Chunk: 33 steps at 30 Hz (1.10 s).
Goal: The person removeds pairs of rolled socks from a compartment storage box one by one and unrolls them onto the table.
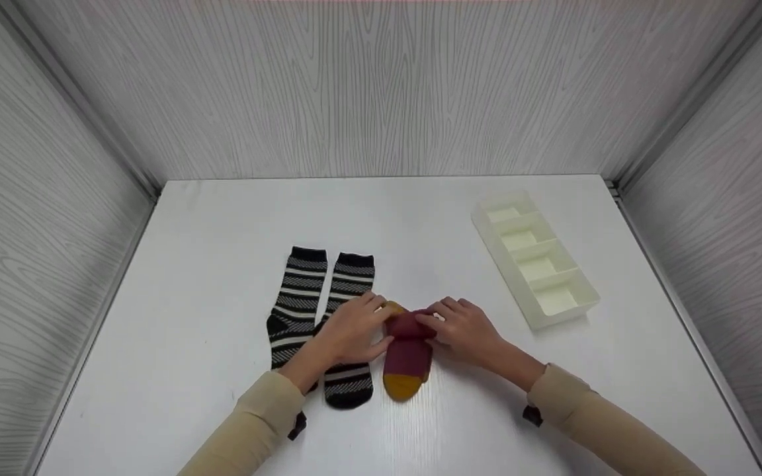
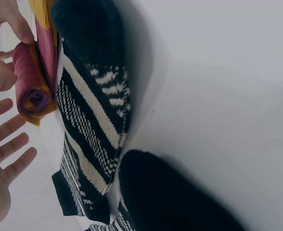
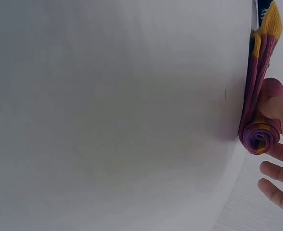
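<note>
A maroon sock with yellow toe and heel lies on the white table, its far end rolled up into a roll. My left hand holds the roll from the left, thumb and first fingers on it, the other fingers spread straight. From the right, my right hand holds the same roll, its thumb pressed on it. Two black socks with white stripes lie flat just left of it, partly under my left wrist.
A white tray with several empty compartments stands at the right, running toward the back. Grey wood-grain walls close the table on three sides. One striped sock lies right against the maroon one.
</note>
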Tool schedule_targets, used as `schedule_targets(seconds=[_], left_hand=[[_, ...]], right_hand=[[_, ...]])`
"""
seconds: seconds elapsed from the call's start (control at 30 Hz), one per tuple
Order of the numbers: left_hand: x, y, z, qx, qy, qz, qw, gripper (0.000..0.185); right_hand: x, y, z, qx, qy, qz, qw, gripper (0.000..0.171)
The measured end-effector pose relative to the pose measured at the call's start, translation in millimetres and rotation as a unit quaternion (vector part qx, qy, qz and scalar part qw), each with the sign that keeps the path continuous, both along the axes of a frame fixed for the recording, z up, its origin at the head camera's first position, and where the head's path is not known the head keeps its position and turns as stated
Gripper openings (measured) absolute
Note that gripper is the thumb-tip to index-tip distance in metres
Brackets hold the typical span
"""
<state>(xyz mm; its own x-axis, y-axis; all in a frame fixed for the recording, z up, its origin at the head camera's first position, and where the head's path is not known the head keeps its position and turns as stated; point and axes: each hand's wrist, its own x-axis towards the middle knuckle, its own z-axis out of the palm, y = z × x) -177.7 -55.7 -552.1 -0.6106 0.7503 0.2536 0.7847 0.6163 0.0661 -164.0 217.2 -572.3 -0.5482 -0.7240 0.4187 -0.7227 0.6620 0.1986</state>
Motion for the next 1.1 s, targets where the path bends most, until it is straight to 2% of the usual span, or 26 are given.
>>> schedule_targets(seconds=[0.13, 0.4, 0.63, 0.8, 0.9, 1.1], left_hand=[[3.9, -1, 0.5, 0.000, -0.003, 0.001, 1.0000, 0.038], [6.3, -1, 1.3, 0.000, 0.003, -0.011, 0.9999, 0.041], [6.0, -2, -2.1, 0.002, 0.049, -0.029, 0.9984, 0.038], [5.4, 1, -5.4, -0.001, 0.055, -0.029, 0.9981, 0.036], [3.4, 2, -6.5, 0.004, 0.046, -0.025, 0.9986, 0.034], [-1.9, 4, -7.8, 0.007, 0.021, -0.011, 0.9997, 0.029]], right_hand=[[-8.2, 0, -3.0, 0.003, -0.004, -0.003, 1.000, 0.047], [-16.3, -4, -4.4, -0.013, -0.072, 0.002, 0.997, 0.038], [-12.5, -11, -3.9, -0.040, -0.147, 0.031, 0.988, 0.033], [-11.3, -12, -5.1, -0.056, -0.188, 0.033, 0.980, 0.029], [-10.5, -10, -5.0, -0.060, -0.179, 0.031, 0.981, 0.031], [-8.6, -2, -3.2, -0.065, -0.100, 0.040, 0.992, 0.038]])
